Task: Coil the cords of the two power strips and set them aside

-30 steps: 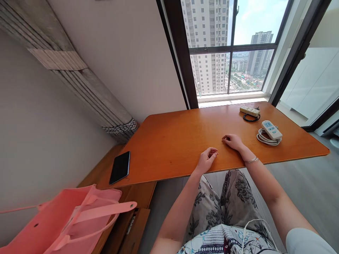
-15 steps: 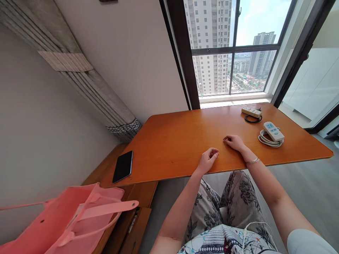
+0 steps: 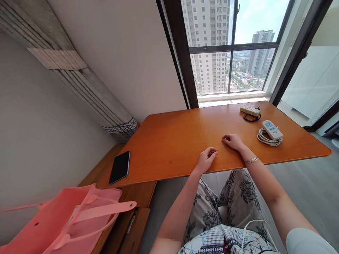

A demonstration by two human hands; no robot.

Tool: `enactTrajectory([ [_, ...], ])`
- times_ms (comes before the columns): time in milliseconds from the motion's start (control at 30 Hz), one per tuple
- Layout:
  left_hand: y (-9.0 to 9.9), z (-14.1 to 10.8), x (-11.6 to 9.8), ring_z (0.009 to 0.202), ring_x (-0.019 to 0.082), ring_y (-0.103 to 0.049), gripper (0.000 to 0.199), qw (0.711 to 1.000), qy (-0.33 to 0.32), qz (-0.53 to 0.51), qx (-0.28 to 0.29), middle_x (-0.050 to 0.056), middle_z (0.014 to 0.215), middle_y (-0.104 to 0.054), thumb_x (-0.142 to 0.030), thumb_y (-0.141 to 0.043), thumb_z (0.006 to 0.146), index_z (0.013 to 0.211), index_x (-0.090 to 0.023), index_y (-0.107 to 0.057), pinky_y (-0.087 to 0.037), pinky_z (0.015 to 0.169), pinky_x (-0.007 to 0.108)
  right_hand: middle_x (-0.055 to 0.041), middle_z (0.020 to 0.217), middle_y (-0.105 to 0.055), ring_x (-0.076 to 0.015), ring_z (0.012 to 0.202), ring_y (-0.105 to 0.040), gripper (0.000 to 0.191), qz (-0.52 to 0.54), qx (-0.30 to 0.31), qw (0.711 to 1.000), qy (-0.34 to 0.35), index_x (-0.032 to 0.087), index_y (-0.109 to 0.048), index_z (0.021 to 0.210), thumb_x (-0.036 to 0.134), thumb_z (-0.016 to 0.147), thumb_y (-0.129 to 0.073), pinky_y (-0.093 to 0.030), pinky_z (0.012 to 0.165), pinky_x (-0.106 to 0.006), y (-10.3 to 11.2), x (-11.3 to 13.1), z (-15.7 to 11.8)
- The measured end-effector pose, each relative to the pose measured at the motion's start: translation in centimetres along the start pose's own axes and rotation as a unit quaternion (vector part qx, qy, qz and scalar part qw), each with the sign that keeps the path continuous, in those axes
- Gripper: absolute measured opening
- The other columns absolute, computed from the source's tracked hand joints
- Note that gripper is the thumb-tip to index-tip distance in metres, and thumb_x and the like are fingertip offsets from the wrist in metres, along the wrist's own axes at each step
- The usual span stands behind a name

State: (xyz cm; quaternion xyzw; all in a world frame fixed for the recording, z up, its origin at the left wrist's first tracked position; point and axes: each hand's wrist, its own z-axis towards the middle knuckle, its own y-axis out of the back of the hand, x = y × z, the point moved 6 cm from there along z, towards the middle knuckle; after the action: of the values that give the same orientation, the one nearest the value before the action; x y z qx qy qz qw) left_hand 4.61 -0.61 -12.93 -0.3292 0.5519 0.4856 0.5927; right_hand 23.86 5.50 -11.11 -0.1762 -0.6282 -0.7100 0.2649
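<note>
My left hand [image 3: 207, 160] rests near the front edge of the orange-brown wooden table [image 3: 169, 141], its fingers loosely bent with a gap to the thumb and nothing in them. A little farther in and to the right, my right hand [image 3: 233, 141] lies on the tabletop, fingers half curled and apart, also without any object. A white power strip [image 3: 272, 129] with its coiled white cable [image 3: 267, 141] is the thing nearest my right hand. Behind it sits a cream power strip [image 3: 250, 110] with a black cord [image 3: 252, 118]. The two hands do not touch.
At the table's left end lies a black tablet [image 3: 119, 167]. Below it, a pink bag [image 3: 79, 215] stands on a wooden bench or drawer unit [image 3: 137, 225]. A gathered curtain [image 3: 106, 95] hangs at the left; a window [image 3: 230, 49] is beyond the table.
The view has shifted very slightly, moving everything a little to the left. Both hands and the objects stay where they were on the table.
</note>
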Motion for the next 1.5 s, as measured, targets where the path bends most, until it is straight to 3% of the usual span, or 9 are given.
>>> enactTrajectory([
  [1500, 0.1, -0.75, -0.75, 0.081, 0.017, -0.065, 0.028, 1.0, -0.007, 0.01, 0.0, 0.006, 0.087, -0.069, -0.042, -0.063, 0.084, 0.096, -0.018, -0.065, -0.052, 0.077, 0.031, -0.0042, 0.096, -0.078, -0.0185, 0.088, -0.069, 0.019, -0.022, 0.003, 1.0, 0.009, 0.023, -0.077, 0.098, 0.029, 0.088, -0.061, -0.049, 0.077, -0.026, 0.07, 0.42, -0.54],
])
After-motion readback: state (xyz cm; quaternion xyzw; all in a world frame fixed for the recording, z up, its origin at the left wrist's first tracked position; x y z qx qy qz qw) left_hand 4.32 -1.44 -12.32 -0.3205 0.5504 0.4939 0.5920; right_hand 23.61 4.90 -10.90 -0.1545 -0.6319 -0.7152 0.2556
